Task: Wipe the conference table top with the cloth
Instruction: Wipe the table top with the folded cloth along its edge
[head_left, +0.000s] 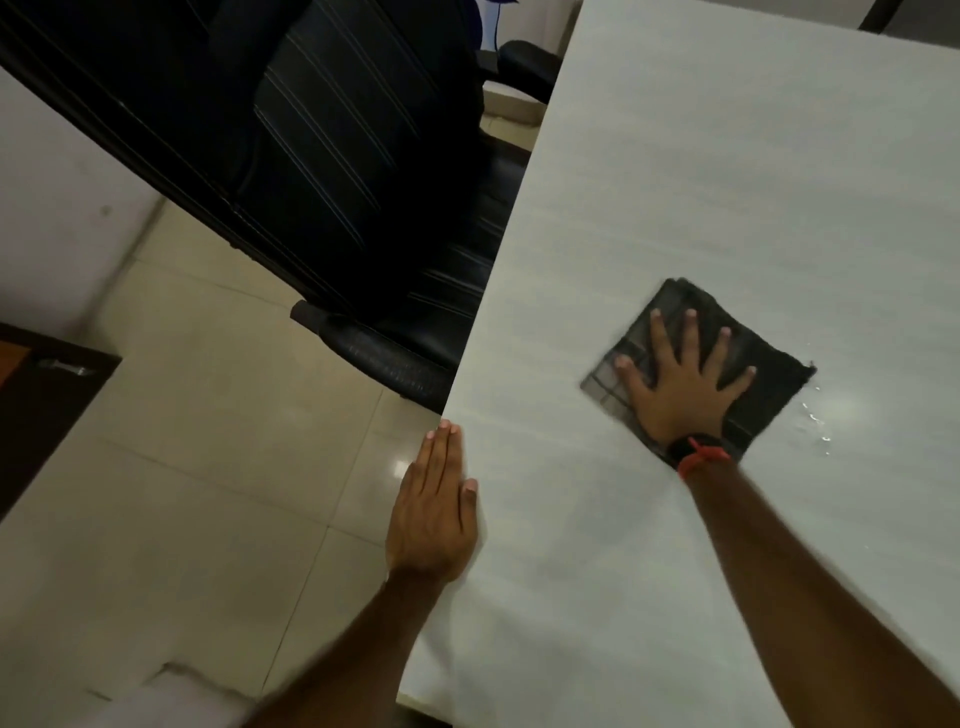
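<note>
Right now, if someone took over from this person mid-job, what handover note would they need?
Right hand: flat, fingers spread, pressing the dark cloth onto the white conference table top.
Left hand: flat, fingers straight, resting against the table's near-left edge, holding nothing.
Done: wiping is under way; how much has been covered cannot be told.
Left: water droplets lie just right of the cloth, so probably wipe there next, then the rest of the top.
A black office chair stands against the left edge.

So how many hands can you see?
2. The left hand lies flat at the edge of the table; the right hand presses flat on the dark cloth. None seem hidden.
</note>
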